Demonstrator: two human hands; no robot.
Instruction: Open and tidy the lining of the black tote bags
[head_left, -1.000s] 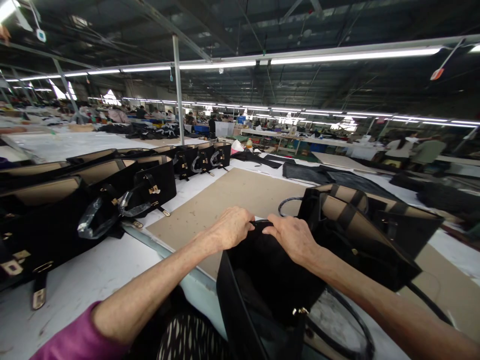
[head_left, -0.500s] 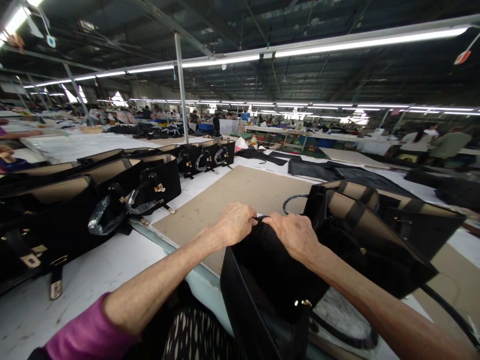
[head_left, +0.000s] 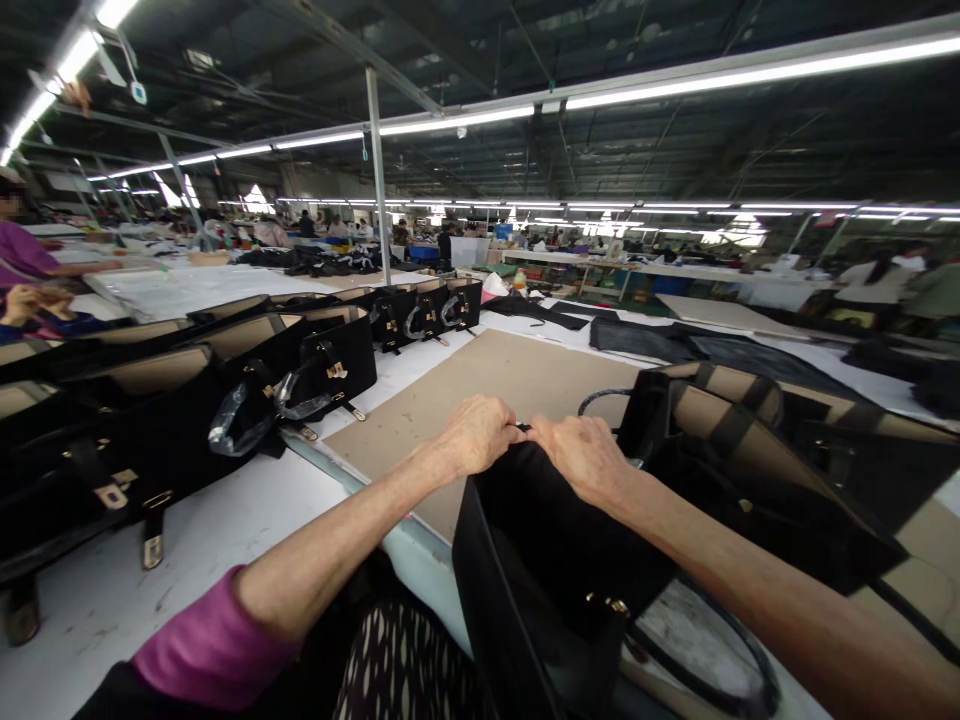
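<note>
A black handbag (head_left: pixel 570 540) stands at the table's near edge, its dark inside facing up towards me. My left hand (head_left: pixel 480 434) pinches the top edge of its far side. Right beside it, my right hand (head_left: pixel 581 455) grips the same edge, the fingertips of both hands almost meeting. Small gold fittings (head_left: pixel 607 603) show low on the bag. A dark looped handle (head_left: pixel 720 650) lies on the table to its right. The fingers hide the bit of edge between them.
Rows of black handbags (head_left: pixel 330 370) with plastic-wrapped handles stand on the left. More black bags with beige linings (head_left: pixel 735 440) sit close on the right. A beige board (head_left: pixel 517 365) covers the middle of the table. Dark flat pieces (head_left: pixel 675 340) lie behind. A co-worker (head_left: pixel 30 250) is at far left.
The view has turned slightly left, so the scene sits further right. Both hands keep their grip on the bag's edge, with fingertips slightly closer together.
</note>
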